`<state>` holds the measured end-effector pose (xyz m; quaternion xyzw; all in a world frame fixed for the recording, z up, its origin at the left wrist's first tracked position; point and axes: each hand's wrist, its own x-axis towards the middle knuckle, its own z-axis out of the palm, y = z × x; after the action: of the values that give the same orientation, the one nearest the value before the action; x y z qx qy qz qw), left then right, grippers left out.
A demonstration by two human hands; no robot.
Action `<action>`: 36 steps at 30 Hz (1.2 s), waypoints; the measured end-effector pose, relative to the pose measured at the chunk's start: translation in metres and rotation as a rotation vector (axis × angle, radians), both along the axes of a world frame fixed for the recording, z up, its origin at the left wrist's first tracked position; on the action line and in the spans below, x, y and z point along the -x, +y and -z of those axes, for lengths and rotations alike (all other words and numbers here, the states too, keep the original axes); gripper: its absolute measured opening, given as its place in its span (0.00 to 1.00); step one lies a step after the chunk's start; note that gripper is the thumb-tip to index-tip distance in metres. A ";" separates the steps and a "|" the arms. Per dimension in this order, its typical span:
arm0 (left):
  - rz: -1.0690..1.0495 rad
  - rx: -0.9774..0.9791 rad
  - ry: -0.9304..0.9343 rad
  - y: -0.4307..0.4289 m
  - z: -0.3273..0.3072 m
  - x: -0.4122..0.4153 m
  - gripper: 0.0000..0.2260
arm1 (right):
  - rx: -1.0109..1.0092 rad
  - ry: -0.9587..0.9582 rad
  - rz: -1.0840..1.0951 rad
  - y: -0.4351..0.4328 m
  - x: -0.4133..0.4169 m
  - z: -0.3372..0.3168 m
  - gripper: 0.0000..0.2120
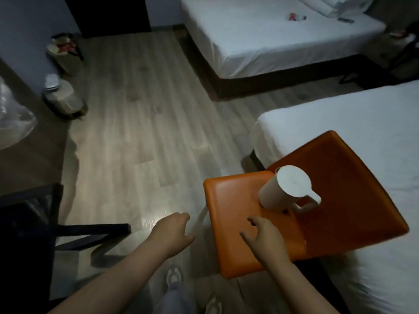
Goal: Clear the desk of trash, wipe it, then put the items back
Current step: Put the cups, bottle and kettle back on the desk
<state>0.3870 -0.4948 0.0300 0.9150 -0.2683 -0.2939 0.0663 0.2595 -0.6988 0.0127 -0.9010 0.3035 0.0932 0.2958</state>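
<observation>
The kettle [283,191] stood upright on the seat of an orange chair [231,200], off the worktop [27,159], with its handle turned toward the chair back. That placement suggested the desk items had been parked elsewhere, so the job looked to be somewhere in its middle. Putting things back seemed still to come.

Both hands were empty. The right hand [265,234] hovered over the seat near the kettle with its fingers loosely spread, touching nothing. The left hand [172,230] hung over the floor [140,109] beside the chair, fingers relaxed and slightly curled. Whether the right hand was reaching for the kettle could not be told.

Only a dim strip of the worktop showed at the left edge, with a clear plastic bag [13,114] lying on it. If that bag was trash, clearing was not finished. Whether the surface had been wiped could not be judged in the low light.

Two bins [65,55] [63,98] stood by the wall past the worktop. The far one held scraps, and the near one had something white on top.

The room was dim, with pale wood-look flooring. Two beds with white sheets [260,35] [362,123] filled the right side, the nearer one just behind the chair. A dark frame [29,223] stood at lower left.
</observation>
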 end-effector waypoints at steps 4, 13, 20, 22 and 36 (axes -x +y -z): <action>0.085 0.003 0.035 -0.041 0.002 0.003 0.21 | -0.028 0.031 0.127 -0.026 0.026 0.006 0.24; 0.201 0.032 0.120 -0.114 0.012 -0.026 0.21 | -0.045 0.050 0.418 -0.068 0.044 0.016 0.24; 0.330 -0.008 0.140 -0.162 0.035 -0.042 0.22 | -0.076 0.082 0.568 -0.093 0.051 0.033 0.24; 0.344 -0.020 0.149 -0.177 0.041 -0.042 0.24 | -0.081 0.091 0.589 -0.104 0.053 0.038 0.24; 0.207 -0.030 0.184 -0.289 0.094 -0.021 0.31 | -0.023 0.109 0.489 -0.249 0.040 0.094 0.25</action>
<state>0.4079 -0.7834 -0.0640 0.8525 -0.3496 -0.3858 0.0463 0.2198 -0.9483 -0.0817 -0.7911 0.5267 0.0707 0.3028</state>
